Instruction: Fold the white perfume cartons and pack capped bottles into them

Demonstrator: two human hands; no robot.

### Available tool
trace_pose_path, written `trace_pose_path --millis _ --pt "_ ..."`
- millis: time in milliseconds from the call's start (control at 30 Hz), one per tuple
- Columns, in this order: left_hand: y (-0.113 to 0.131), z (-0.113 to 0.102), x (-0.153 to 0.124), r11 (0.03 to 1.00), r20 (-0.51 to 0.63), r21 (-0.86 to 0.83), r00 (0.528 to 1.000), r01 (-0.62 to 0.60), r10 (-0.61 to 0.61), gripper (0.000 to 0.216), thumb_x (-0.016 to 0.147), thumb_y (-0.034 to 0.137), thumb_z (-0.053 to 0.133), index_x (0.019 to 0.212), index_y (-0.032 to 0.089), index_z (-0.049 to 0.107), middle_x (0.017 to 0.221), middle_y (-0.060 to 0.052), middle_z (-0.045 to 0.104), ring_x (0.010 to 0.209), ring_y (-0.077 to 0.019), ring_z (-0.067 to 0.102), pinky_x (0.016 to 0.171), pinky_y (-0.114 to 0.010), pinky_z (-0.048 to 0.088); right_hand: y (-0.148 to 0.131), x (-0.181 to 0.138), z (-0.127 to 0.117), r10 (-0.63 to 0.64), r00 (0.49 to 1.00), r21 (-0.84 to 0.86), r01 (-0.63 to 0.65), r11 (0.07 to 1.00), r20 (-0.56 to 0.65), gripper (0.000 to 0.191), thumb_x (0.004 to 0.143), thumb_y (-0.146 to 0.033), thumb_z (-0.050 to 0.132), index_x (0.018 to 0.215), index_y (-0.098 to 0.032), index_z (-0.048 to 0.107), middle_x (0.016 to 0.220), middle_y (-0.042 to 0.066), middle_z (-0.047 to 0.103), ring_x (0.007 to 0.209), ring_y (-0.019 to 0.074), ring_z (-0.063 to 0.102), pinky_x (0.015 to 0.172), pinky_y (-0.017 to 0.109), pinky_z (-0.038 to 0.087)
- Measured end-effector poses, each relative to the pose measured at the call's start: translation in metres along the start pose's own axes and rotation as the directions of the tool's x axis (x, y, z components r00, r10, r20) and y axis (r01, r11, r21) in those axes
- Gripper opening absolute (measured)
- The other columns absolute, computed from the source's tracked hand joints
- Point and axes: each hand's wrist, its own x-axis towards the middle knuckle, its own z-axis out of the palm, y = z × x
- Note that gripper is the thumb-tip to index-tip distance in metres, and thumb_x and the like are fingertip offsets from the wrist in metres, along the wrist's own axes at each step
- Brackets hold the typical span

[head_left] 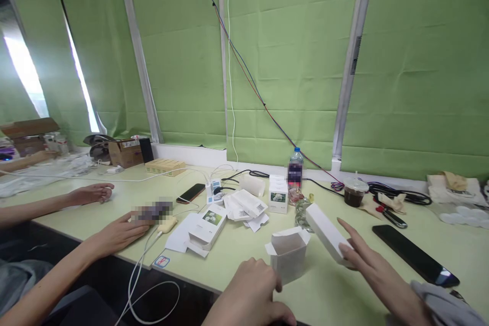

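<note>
A slim white box (329, 234) is gripped in my right hand (364, 260), between thumb and fingers, tilted above the table. To its left stands a white carton (289, 260) with its top flaps spread. My left hand (248, 290) is beside that carton, its fingers half curled and the thumb apart from them. The fingers overlap the carton's lower left side in view; whether they touch it, I cannot tell. Beyond the carton lie several white packets with barcodes (244, 205). Close to them are a white box with a flower picture (209, 226) and upright white boxes (278, 198).
At left, a co-worker's hand (126, 229) rests near a yellow device with a white cable (167, 224). Around the table are a phone (191, 193), a bottle (295, 168), a lidded drink cup (355, 192), a long black device (414, 254) and a pocket knife-like object (395, 218).
</note>
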Motion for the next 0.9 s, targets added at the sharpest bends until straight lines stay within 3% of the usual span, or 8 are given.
trace_pose_path --millis 67,167,333,467,600,700,767,900 --pt "0.002 0.0 0.001 0.988 -0.037 -0.15 0.999 -0.045 0.04 0.036 0.068 0.053 0.075 0.092 0.026 0.074 0.08 -0.003 0.073 0.085 -0.0264 0.062 0.073 -0.031 0.043 -0.005 -0.01 -0.008 -0.021 0.997 0.347 -0.004 0.938 0.069 0.06 0.088 -0.059 0.043 0.136 -0.024 0.045 0.127 0.008 0.06 0.115 0.0281 0.055 0.092 0.038 0.049" --pt "0.003 -0.001 0.004 0.905 -0.128 -0.414 0.991 -0.098 0.049 0.034 0.073 0.046 0.072 0.101 0.026 0.07 0.078 0.0 0.071 0.074 -0.0197 0.061 0.07 -0.029 0.045 -0.016 -0.026 -0.012 -0.046 0.977 0.658 -0.106 0.746 0.209 0.047 0.086 -0.058 0.046 0.1 -0.02 0.069 0.096 0.009 0.071 0.086 0.0272 0.065 0.077 0.041 0.055" --pt "-0.001 0.002 0.01 0.522 -0.233 -0.824 0.972 -0.221 0.043 0.077 0.065 0.034 0.081 0.133 0.03 0.045 0.112 -0.006 0.057 0.078 -0.017 0.059 0.055 -0.025 0.053 -0.038 -0.046 0.001 -0.11 0.947 0.76 -0.17 0.627 0.302 0.045 0.084 -0.059 0.045 0.091 -0.024 0.073 0.076 0.007 0.07 0.07 0.0245 0.064 0.062 0.041 0.054" --pt "-0.003 0.004 0.009 0.313 -0.223 -0.91 0.957 -0.273 0.186 0.08 0.07 0.038 0.078 0.139 0.03 0.038 0.1 -0.005 0.059 0.068 -0.0132 0.058 0.053 -0.024 0.054 -0.042 -0.049 0.012 -0.149 0.939 0.781 -0.162 0.603 0.31 0.043 0.087 -0.057 0.042 0.094 -0.027 0.072 0.084 0.007 0.074 0.074 0.0239 0.066 0.058 0.036 0.054" --pt "0.0 0.0 0.006 0.317 -0.223 -0.903 0.947 -0.289 0.231 0.086 0.068 0.033 0.081 0.141 0.036 0.036 0.13 -0.01 0.05 0.088 -0.0209 0.062 0.053 -0.022 0.054 -0.037 -0.042 0.019 -0.093 0.924 0.729 -0.228 0.645 0.371 0.051 0.085 -0.059 0.037 0.094 -0.024 0.073 0.089 0.008 0.075 0.069 0.0226 0.067 0.055 0.033 0.053" --pt "0.002 0.0 0.003 0.35 -0.24 -0.877 0.931 -0.329 0.276 0.104 0.06 0.025 0.086 0.144 0.039 0.026 0.144 -0.008 0.04 0.113 -0.0283 0.055 0.083 -0.035 0.053 -0.034 -0.034 0.025 -0.011 0.886 0.634 -0.323 0.703 0.464 0.064 0.086 -0.061 0.026 0.093 -0.02 0.074 0.084 0.009 0.075 0.067 0.0227 0.068 0.062 0.035 0.053" --pt "0.002 0.002 0.002 0.347 -0.264 -0.863 0.912 -0.368 0.313 0.115 0.058 0.024 0.088 0.147 0.04 0.016 0.149 -0.007 0.036 0.128 -0.0296 0.044 0.105 -0.042 0.038 -0.035 -0.028 0.03 -0.005 0.853 0.583 -0.353 0.732 0.523 0.068 0.088 -0.057 0.018 0.095 -0.018 0.074 0.084 0.009 0.075 0.076 0.0246 0.07 0.074 0.037 0.053" --pt "0.001 0.008 0.005 0.316 -0.309 -0.848 0.882 -0.425 0.356 0.11 0.059 0.027 0.086 0.146 0.033 0.018 0.147 -0.01 0.035 0.132 -0.0321 0.039 0.108 -0.045 0.031 -0.038 -0.022 0.041 -0.111 0.782 0.653 -0.424 0.628 0.614 0.078 0.091 -0.062 0.01 0.112 -0.017 0.069 0.092 0.011 0.075 0.083 0.0245 0.071 0.072 0.034 0.054"
